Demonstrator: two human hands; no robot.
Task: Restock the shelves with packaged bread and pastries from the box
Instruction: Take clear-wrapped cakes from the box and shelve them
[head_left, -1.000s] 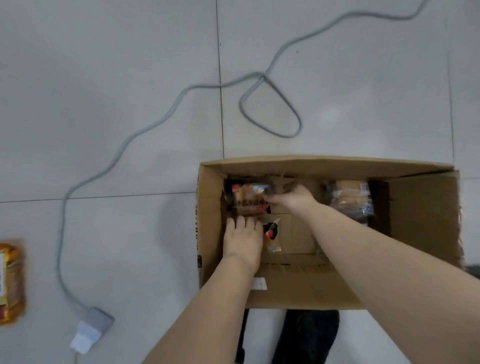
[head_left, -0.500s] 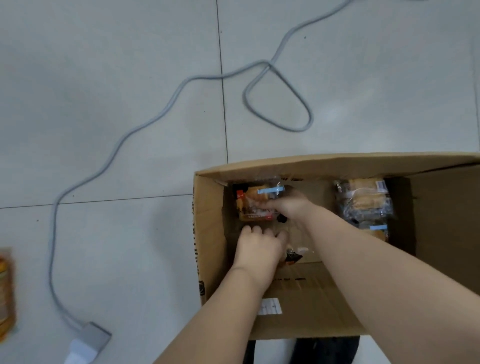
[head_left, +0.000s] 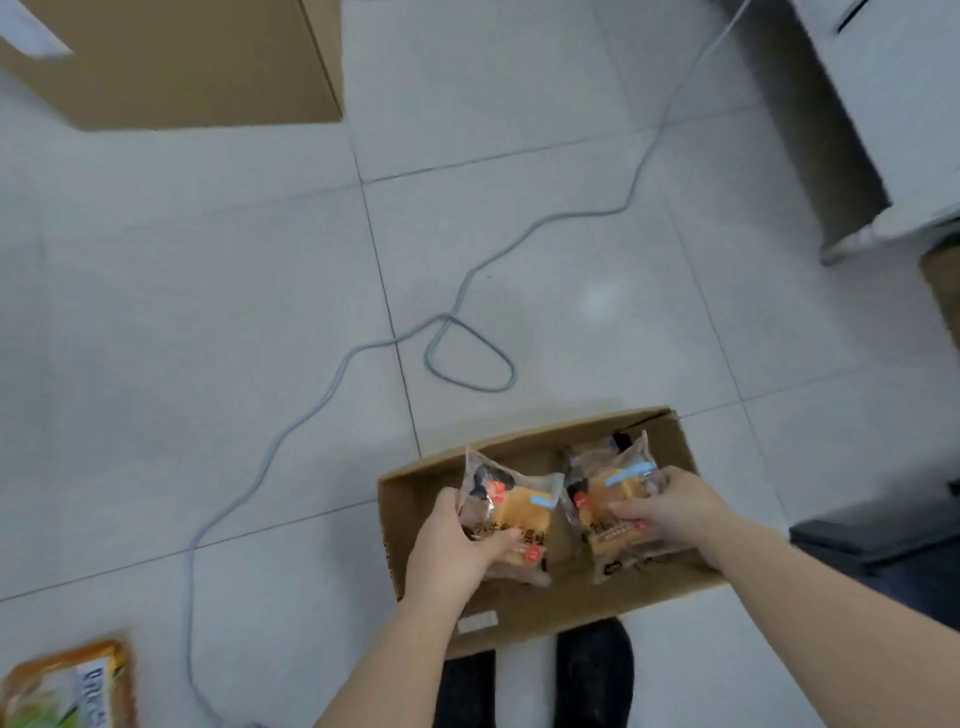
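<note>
Packet (head_left: 62, 691), orange and green, lay on the floor (head_left: 156, 338) at the lower left corner, blurred and cut by the frame edge. Cardboard carton (head_left: 182, 62), brown, sat at the upper left, partly out of frame. Cable (head_left: 322, 400), grey, ran across the tiles from lower left to upper right, with one loop just beyond the open box. Box (head_left: 400, 519), brown cardboard, stood open on the floor directly ahead of two dark shoes (head_left: 592, 675). Left hand (head_left: 452, 551) gripped a clear-wrapped pastry (head_left: 514, 509) by its left edge, thumb curled over the front, the pack raised above the box opening. Second pastry pack (head_left: 613, 499), same clear wrap with orange print and a blue strip, was just beside the first; whether the two touched could not be told. Right hand (head_left: 670, 509) pinched this pack from its right side, fingers curled across the front. Further wrapped goods (head_left: 592, 454) showed inside the box behind both packs, too dim to tell apart. White unit (head_left: 893, 130) stood at the upper right, dark object (head_left: 883, 540) at the right edge.
</note>
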